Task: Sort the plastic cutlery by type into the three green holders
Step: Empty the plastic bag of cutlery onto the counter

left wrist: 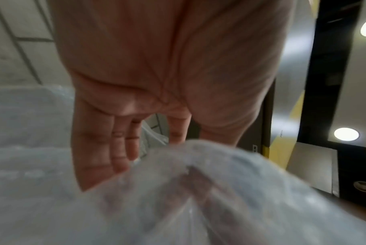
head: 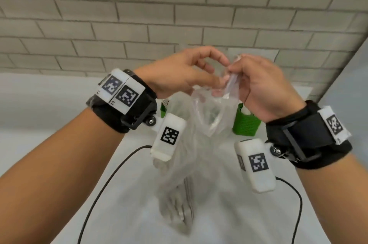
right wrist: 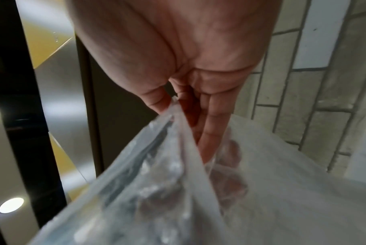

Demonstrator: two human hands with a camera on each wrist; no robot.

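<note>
I hold a clear plastic bag [head: 199, 144] up over the white table [head: 49, 124], with pale plastic cutlery [head: 179, 204] hanging blurred in its bottom. My right hand [head: 232, 73] pinches the bag's top edge between thumb and fingers, which the right wrist view shows at the right hand [right wrist: 171, 103] on the bag [right wrist: 261, 199]. My left hand [head: 222, 70] curls thumb and forefinger onto the bag's mouth just left of it. In the left wrist view the bag [left wrist: 198, 199] hides the tips of that left hand [left wrist: 157, 145]. One green holder [head: 247, 122] stands behind the bag. A second green holder [head: 163, 109] peeks out under my left wrist.
A grey brick wall [head: 179, 15] closes the back of the table. Black cables [head: 111, 184] trail from both wrist cameras across the tabletop. A grey panel [head: 350, 84] rises at the right edge.
</note>
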